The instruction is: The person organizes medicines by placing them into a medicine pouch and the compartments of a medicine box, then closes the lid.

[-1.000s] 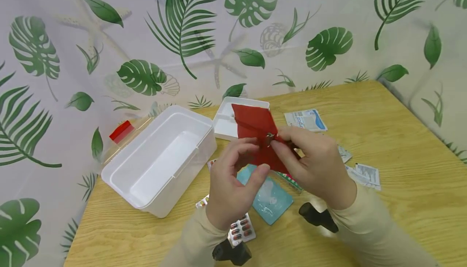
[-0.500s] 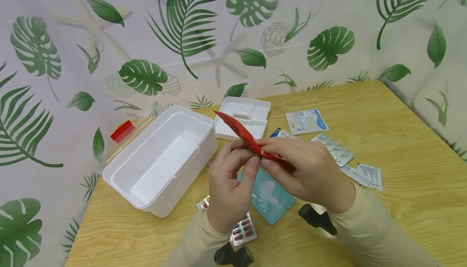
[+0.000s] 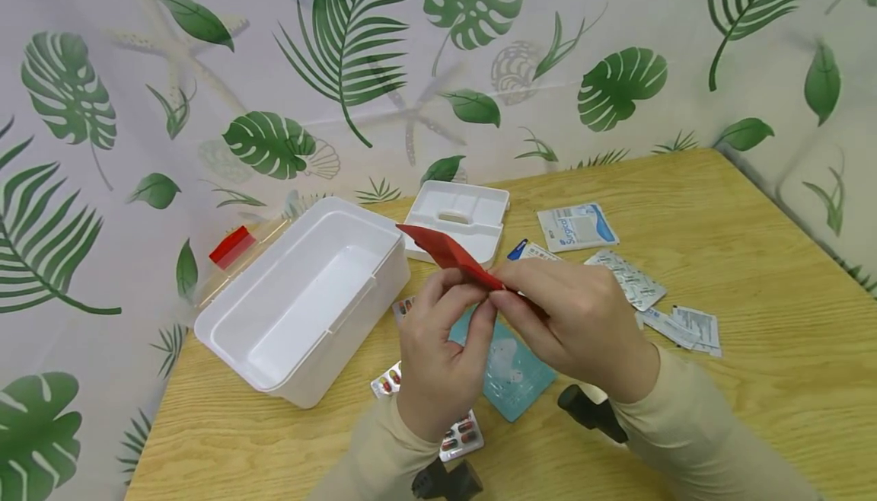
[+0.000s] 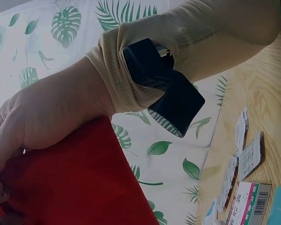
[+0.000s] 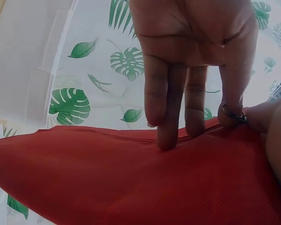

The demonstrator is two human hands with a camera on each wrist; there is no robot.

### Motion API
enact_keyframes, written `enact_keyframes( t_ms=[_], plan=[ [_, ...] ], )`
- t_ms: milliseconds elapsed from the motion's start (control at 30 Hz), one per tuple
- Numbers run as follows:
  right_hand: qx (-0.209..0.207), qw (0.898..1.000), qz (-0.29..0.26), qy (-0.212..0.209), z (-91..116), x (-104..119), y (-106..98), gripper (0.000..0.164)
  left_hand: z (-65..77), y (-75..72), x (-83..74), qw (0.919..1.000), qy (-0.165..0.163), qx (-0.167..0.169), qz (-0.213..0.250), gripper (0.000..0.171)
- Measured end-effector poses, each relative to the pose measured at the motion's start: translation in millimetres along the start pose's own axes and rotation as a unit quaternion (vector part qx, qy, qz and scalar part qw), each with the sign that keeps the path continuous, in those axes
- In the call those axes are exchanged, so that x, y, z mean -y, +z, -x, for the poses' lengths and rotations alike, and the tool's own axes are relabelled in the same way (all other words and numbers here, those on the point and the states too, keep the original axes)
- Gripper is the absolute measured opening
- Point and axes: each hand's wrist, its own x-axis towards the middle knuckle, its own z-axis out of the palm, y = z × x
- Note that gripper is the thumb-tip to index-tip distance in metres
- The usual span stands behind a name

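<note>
Head view: the red pouch (image 3: pixel 448 250) is held up in the air above the wooden table (image 3: pixel 685 204), tilted nearly edge-on, its pointed end overlapping the white tray (image 3: pixel 479 204) in sight.
Left hand: the left hand (image 3: pixel 441 360) has its fingers bent against the pouch, thumb and fingertips drawn close together at the near edge; the right wrist camera shows the fingers along the zip (image 5: pixel 145 139), one beside a small metal ring (image 5: pixel 233 115).
Right hand: the right hand (image 3: pixel 582 322) pinches the same edge between thumb and forefinger, its tips almost meeting the left thumb.
Under the pouch: a teal packet (image 3: pixel 517 379) lies on the table below, with a capsule strip (image 3: pixel 462 440) near the left wrist.
Pouch handling: probably light and soft, thin-walled and likely to bend or crease; it does not look fragile. Any slipperiness is hard to judge.
Where to grip: the zip's end by the ring seems the firmest place, one hand steadying the cloth while the other works the ring.
Since a second ago: the pouch's broad face has turned away, and the left fingers, then spread apart, have closed in on it. The white box (image 3: pixel 342 349) and the tray have stayed put.
</note>
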Motion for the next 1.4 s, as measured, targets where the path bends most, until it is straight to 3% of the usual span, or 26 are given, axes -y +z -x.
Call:
enact_keyframes(
  t_ms=[233, 500, 733, 1000, 1400],
  plan=[
    [-0.036, 0.999, -0.021, -0.018, -3, 0, -1, 0.033, -1.5, -3.2, 3.0, 0.9999, 0.006, 0.008, -0.012, 0.010],
    [-0.046, 0.999, -0.016, 0.008, 0, 1, -1, 0.035, -0.7, -5.1, 9.8, 0.9994, -0.025, 0.018, 0.018, 0.005],
    [-0.047, 0.997, -0.053, 0.024, 4, 0, 4, 0.037, 2.5, -3.1, 8.0, 0.9984, -0.035, 0.023, 0.037, 0.006],
    [-0.005, 0.998, -0.042, 0.037, 8, -4, 9, 0.039, 0.2, -5.3, 3.7, 0.9978, 0.035, 0.054, -0.010, 0.012],
    [-0.014, 0.999, -0.024, 0.034, 7, -14, 10, 0.038, -1.7, -10.7, 11.0, 0.9959, -0.007, 0.073, -0.053, 0.015]
  ],
)
